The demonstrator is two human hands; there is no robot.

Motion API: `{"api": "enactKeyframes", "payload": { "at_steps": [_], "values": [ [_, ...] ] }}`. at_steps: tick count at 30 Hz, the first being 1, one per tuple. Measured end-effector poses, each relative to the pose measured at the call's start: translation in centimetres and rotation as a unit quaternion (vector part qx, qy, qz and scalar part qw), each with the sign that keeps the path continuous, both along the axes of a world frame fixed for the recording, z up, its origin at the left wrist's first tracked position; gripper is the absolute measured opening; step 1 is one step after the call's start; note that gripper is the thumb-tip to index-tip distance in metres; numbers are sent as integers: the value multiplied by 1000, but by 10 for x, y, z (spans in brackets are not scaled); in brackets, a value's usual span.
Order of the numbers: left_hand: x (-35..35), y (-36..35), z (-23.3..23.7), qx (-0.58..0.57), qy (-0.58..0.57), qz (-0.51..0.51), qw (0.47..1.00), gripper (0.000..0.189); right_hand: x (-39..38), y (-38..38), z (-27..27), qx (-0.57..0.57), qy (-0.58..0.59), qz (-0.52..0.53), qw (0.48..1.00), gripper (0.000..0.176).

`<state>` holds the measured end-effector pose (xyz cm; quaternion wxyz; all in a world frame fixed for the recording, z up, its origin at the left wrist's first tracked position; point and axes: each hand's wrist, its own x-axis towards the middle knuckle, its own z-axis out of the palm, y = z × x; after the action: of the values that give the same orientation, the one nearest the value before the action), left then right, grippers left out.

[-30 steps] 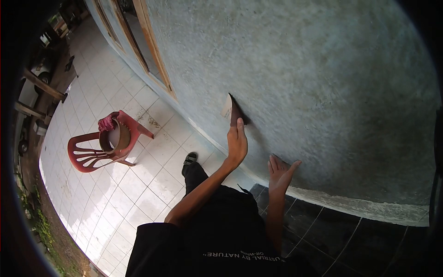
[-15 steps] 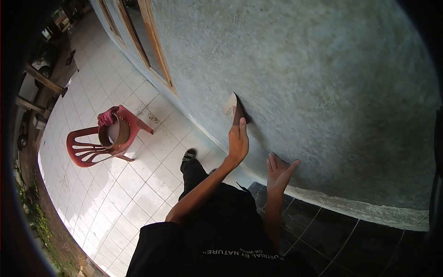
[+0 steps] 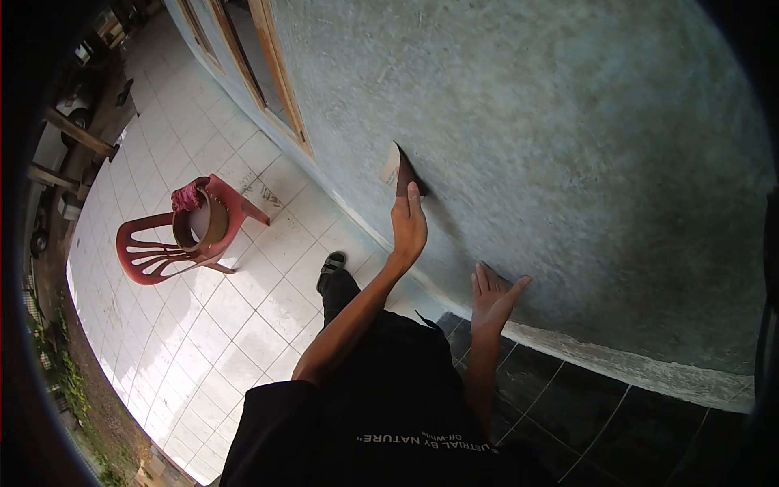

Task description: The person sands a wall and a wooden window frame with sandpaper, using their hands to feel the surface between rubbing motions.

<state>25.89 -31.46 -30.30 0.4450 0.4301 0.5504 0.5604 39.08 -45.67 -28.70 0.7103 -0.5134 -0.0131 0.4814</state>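
Observation:
My left hand (image 3: 409, 226) presses a curled sheet of sandpaper (image 3: 402, 169) against the grey plastered wall (image 3: 568, 146). One side of the sheet is pale with faint print, the other dark brown, and its upper end bends away from the wall. Lower and to the right, my right hand (image 3: 493, 302) lies on the same wall with its fingers spread and nothing visible in it.
A red plastic chair (image 3: 151, 247) stands on white floor tiles (image 3: 268, 284) at left, bearing a round container (image 3: 213, 227) and a pink cloth (image 3: 188, 197). Wooden window frames (image 3: 280, 73) are at the upper left. Dark tiles (image 3: 584, 406) lie below the wall.
My left hand has slid up and to the left along the wall with the sandpaper. My right hand has stayed in nearly the same place.

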Motion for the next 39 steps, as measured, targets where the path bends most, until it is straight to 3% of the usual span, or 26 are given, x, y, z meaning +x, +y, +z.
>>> {"api": "enactKeyframes", "payload": {
  "at_steps": [3,7,9,10,11,15,17,19,22,26,29,33,39],
  "values": [
    [-3,-7,2,-14,30,-4,999,57,-2,2,0,6,1,7,1000,116],
    [5,-26,8,-70,49,-103,991,51,-6,3,6,-8,-15,-9,1000,113],
    [15,-9,-6,100,5,62,993,57,-4,1,5,-10,-17,-9,1000,113],
    [0,-4,8,2,8,7,1000,59,-3,0,4,-5,-18,-2,1000,113],
    [-4,9,-8,19,8,30,999,62,-2,0,3,3,-19,6,1000,113],
    [-4,-4,11,-46,-11,-18,999,59,-1,1,-2,6,8,7,1000,113],
    [7,-13,5,-12,-3,-22,1000,53,-3,3,0,6,-8,5,1000,115],
    [14,-8,5,35,-19,36,999,53,-7,6,5,13,0,2,1000,116],
    [2,7,-8,-35,-24,7,999,51,-4,6,5,33,17,5,999,121],
    [2,15,-32,-37,-87,10,995,50,-11,11,7,52,44,15,998,126],
    [26,-16,-16,-35,-139,-11,990,49,-11,13,6,50,21,24,998,126],
    [31,-7,-23,-7,-118,17,993,46,-7,13,0,44,35,14,998,121],
    [10,7,-43,-56,-30,53,997,61,-11,9,1,27,25,23,999,122]
  ]
}}
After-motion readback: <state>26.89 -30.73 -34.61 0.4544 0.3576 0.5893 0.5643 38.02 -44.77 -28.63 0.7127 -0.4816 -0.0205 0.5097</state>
